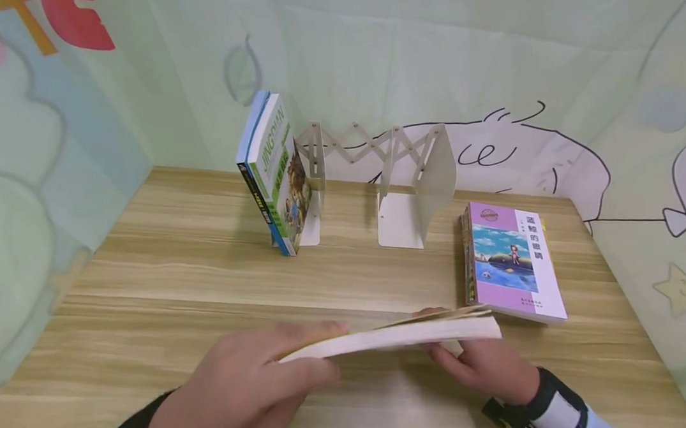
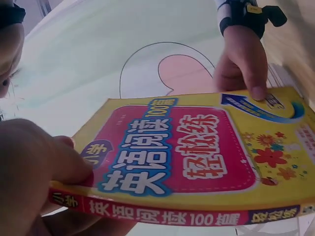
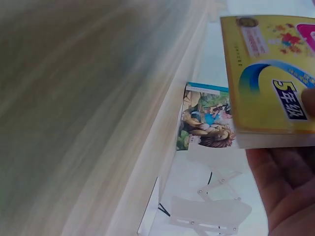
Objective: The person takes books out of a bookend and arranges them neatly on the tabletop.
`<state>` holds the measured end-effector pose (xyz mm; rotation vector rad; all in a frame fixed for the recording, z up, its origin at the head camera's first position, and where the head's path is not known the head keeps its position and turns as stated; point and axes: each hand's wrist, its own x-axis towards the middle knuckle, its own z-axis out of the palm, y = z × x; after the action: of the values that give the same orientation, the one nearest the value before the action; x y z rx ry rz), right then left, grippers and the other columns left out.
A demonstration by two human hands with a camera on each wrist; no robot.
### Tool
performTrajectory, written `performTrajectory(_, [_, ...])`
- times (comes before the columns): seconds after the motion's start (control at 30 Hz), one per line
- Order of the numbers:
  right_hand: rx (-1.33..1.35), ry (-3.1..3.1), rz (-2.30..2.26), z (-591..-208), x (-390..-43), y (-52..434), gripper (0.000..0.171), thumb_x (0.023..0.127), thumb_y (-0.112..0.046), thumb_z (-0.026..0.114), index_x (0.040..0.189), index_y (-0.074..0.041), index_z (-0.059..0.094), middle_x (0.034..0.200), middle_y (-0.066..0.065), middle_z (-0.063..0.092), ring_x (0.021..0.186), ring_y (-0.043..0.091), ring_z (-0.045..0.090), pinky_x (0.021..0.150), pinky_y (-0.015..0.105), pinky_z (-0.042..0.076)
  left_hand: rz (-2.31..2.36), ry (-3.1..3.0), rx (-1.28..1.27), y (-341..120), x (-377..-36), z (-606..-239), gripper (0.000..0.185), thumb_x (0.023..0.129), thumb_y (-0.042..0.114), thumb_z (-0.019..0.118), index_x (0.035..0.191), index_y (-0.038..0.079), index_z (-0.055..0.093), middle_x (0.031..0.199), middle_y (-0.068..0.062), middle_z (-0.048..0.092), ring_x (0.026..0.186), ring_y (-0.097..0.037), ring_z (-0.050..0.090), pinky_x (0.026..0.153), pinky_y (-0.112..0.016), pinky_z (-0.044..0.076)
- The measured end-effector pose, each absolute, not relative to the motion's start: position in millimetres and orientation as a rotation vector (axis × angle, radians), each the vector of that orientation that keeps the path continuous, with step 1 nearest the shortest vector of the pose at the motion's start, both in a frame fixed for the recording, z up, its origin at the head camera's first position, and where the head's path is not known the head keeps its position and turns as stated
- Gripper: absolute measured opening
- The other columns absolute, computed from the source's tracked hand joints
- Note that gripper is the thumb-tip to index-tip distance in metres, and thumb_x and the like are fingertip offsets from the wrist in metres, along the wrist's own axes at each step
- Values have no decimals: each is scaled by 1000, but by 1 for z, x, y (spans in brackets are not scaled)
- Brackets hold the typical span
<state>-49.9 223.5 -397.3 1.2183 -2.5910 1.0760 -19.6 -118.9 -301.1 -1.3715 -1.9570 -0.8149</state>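
Both hands hold a yellow and pink paperback book (image 1: 417,334) above the table, its white page edge facing up in the head view. My left hand (image 1: 247,384) grips one end between thumb and fingers. At the other end, my right hand (image 1: 487,364) pinches it, thumb on the cover and fingers underneath, as the right wrist view shows of the hand (image 3: 290,187). The left wrist view shows the pink title panel on the cover (image 2: 197,147) and the red spine (image 2: 162,214). A few leaves stand slightly apart from the page block.
A white expanding bookend rack (image 1: 400,218) stands at the back of the wooden table (image 1: 178,259). Upright books (image 1: 275,178) lean at its left end. A stack of books with a purple and white cover (image 1: 511,258) lies at right. Printed cloth (image 1: 199,86) walls the table in.
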Motion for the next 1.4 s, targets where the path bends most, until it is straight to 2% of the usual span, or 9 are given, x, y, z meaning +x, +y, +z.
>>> performTrajectory(0.13, [1160,-2521,959,-396,-46,222,25,101,-28,60,122,-14,63,116,-3,68,101,5,61,97,12,44,-877,-1887,-1362,-116,-28,-303,16,102,8,51,99,12,67,118,-12,72,96,-17,73,69,-24,58])
performTrajectory(0.3, [1083,-2508,1209,-395,-43,219,26,95,-7,67,120,-10,63,112,6,73,98,9,69,79,20,57,-936,-2021,-1188,-112,-30,-306,19,106,21,50,113,12,65,129,-17,63,96,-22,71,68,-23,58])
performTrajectory(0.4, [948,-2574,1536,-397,-41,217,36,92,2,68,126,-8,60,115,11,73,94,13,73,68,28,61,-980,-2144,-1046,-112,-35,-309,32,106,32,47,124,10,61,145,-23,46,109,-26,65,84,-20,57])
performTrajectory(0.5, [755,-2687,1769,-400,-42,216,36,96,-7,65,131,-8,57,117,11,72,92,15,74,71,33,62,-1026,-2171,-940,-115,-42,-312,40,105,37,47,124,5,62,153,-25,34,122,-31,58,103,-22,48])
performTrajectory(0.57, [630,-2754,1893,-403,-45,216,39,98,-14,64,134,-5,54,117,13,72,93,18,74,74,35,62,-1050,-2146,-898,-119,-46,-314,40,105,37,47,120,4,64,152,-26,35,127,-34,54,111,-23,41])
performTrajectory(0.67, [434,-2846,2052,-408,-53,217,46,98,-21,65,137,-1,50,116,15,72,96,23,73,79,34,61,-1074,-2114,-875,-122,-49,-315,40,105,36,47,115,3,67,148,-25,41,127,-34,53,113,-23,38])
performTrajectory(0.93, [58,-2970,2380,-421,-62,217,58,98,-28,65,142,3,45,119,15,71,103,27,71,89,34,59,-1058,-1925,-939,-123,-56,-318,34,104,26,50,100,1,72,133,-30,56,121,-29,59,108,-26,45])
performTrajectory(1.13, [-1,-3061,2321,-427,-61,211,56,96,-34,67,136,3,52,113,12,74,95,24,72,85,32,58,-1069,-1888,-942,-124,-61,-316,34,104,23,50,98,-1,73,131,-31,57,123,-29,59,106,-28,47])
performTrajectory(1.4, [36,-3276,1792,-428,-63,207,58,90,-47,71,127,-4,61,99,1,73,82,19,66,71,30,53,-973,-2123,-863,-124,-60,-323,35,104,30,48,106,5,73,138,-16,59,130,-29,55,113,-24,38])
